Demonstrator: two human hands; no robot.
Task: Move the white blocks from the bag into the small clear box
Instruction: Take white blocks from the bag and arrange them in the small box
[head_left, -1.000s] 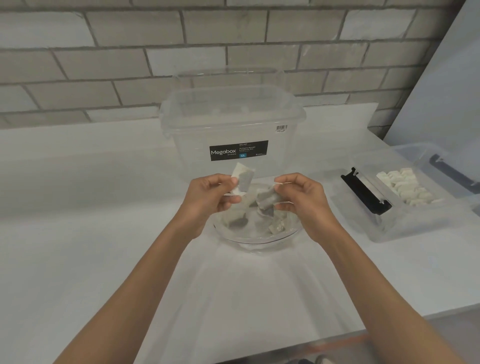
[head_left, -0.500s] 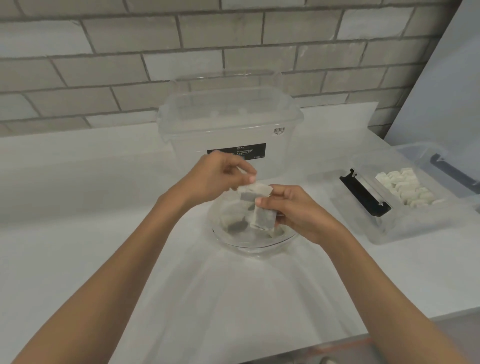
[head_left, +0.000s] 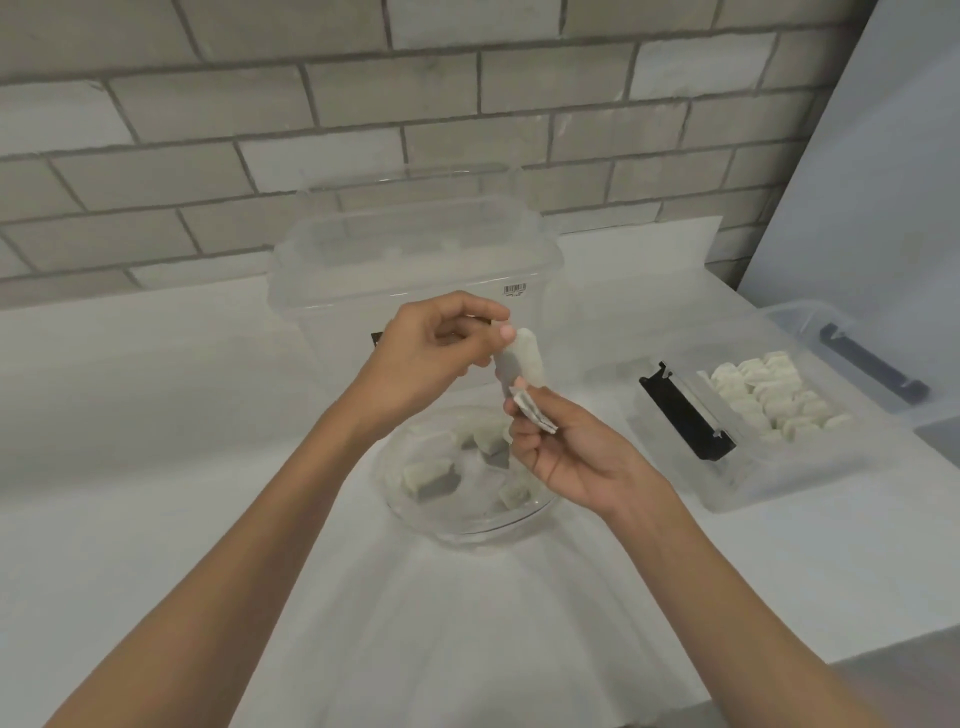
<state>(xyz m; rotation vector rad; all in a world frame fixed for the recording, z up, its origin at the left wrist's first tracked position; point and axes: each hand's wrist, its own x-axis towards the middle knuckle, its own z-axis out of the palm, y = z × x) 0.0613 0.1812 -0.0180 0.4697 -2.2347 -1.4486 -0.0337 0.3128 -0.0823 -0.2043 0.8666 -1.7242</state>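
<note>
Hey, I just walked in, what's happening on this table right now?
A person seems to be pulling a block out of its bag. The left hand pinches the white block near its top, and the right hand grips the small bag at its lower end, above a clear bowl holding more bagged pieces. At right, the small clear box holds a pile of blocks. A large clear tub stands behind.

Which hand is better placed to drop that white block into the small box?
Probably the left hand: it already pinches the white block, while the right hand holds the bag. The small clear box sits to the right, so it must reach across.
</note>
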